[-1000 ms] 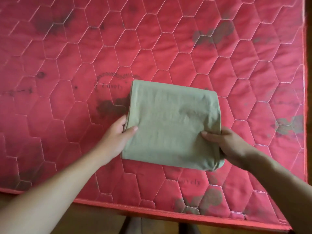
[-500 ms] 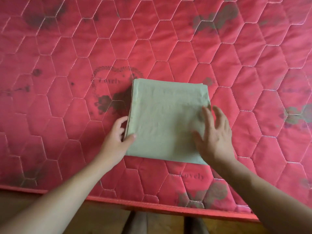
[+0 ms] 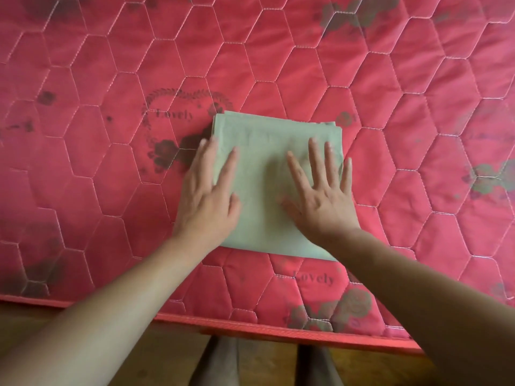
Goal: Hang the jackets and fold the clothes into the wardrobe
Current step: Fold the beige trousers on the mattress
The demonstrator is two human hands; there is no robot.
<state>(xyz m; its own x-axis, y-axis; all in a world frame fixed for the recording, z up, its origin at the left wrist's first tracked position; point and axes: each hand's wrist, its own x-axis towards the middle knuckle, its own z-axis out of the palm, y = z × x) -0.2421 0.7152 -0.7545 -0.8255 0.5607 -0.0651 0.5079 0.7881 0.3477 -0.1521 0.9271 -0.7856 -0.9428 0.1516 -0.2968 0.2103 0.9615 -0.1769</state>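
Note:
A pale green garment [image 3: 264,174], folded into a flat rectangle, lies on the red quilted mattress [image 3: 390,112]. My left hand [image 3: 207,200] lies flat with straight fingers on the garment's left edge, partly over the mattress. My right hand [image 3: 320,195] presses flat on the right half, fingers spread, the little finger past the right edge. Both hands cover the lower corners of the fold. No jackets or wardrobe are in view.
The mattress's front edge [image 3: 250,328] runs along the bottom, with a wooden floor [image 3: 167,355] below it. My legs [image 3: 264,363] stand against that edge. Dark flower prints mark the mattress.
My left hand let go of the garment's left edge and now lies flat on it. My right hand moved further onto the cloth. The garment settled flat.

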